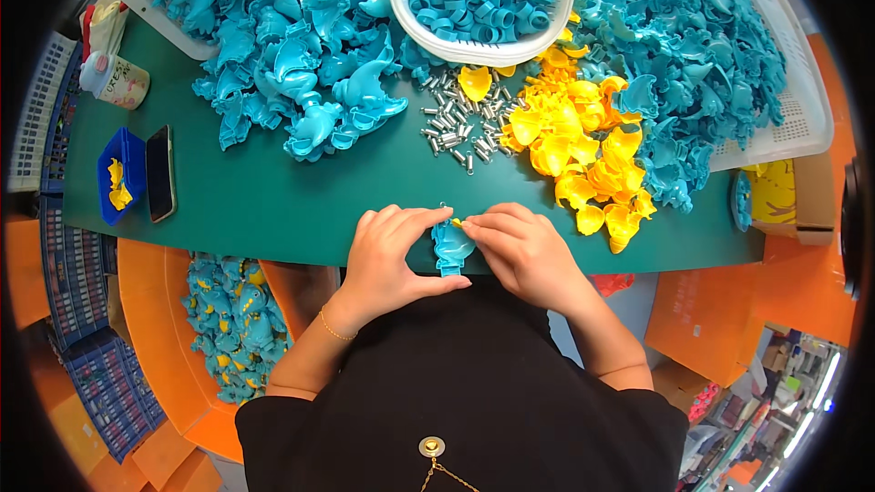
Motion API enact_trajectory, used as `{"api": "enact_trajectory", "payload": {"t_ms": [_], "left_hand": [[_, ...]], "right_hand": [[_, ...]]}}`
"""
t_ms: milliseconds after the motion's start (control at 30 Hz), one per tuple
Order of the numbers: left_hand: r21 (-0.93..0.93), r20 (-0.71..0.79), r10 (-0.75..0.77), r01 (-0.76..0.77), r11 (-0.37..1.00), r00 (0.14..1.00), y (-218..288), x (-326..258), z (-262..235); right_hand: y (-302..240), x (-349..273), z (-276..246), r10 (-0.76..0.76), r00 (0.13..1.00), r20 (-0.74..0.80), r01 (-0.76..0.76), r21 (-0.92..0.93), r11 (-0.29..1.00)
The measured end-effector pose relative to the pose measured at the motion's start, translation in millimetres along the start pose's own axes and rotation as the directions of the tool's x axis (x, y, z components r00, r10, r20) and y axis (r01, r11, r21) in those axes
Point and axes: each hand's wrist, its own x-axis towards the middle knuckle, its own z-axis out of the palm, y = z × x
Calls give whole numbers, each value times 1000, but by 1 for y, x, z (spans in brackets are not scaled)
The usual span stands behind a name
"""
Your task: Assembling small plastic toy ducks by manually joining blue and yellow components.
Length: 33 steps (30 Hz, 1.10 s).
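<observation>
At the near edge of the green table, my left hand (394, 251) grips a blue plastic half-shell (451, 248) between thumb and fingers, its hollow side facing up. My right hand (524, 251) pinches a small yellow plastic piece (459, 223) against the shell's upper right part. The fingertips partly cover that yellow piece. Beyond my hands lies a scatter of small metal springs (465, 118). A heap of yellow plastic pieces (583, 146) lies to the right of the springs.
Blue shells (301, 55) pile up at the far left. A white basket (486, 53) of blue rings stands at the back, and another white basket (802, 128) spills blue parts at right. A phone (161, 173) and blue tray (128, 148) lie left. Below, an orange-lined box (150, 310) holds blue-and-yellow pieces.
</observation>
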Motion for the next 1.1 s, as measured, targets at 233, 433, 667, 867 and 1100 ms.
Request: {"api": "enact_trajectory", "payload": {"t_ms": [233, 433, 667, 867, 1100], "left_hand": [[30, 18, 28, -29, 999, 999, 2, -2, 0], [31, 41, 7, -9, 999, 999, 3, 0, -2], [25, -13, 3, -2, 1000, 1000, 2, -2, 3], [28, -27, -9, 9, 1000, 1000, 0, -4, 3], [24, -50, -7, 9, 1000, 999, 3, -2, 9]], "right_hand": [[27, 10, -20, 53, 990, -133, -34, 138, 990], [47, 37, -44, 119, 928, -354, -251, -353, 901], [67, 55, -47, 190, 964, -187, -264, -562, 784], [45, 42, -49, 38, 897, -441, -104, -127, 986], [-5, 2, 1, 236, 966, 108, -256, 550, 795]]}}
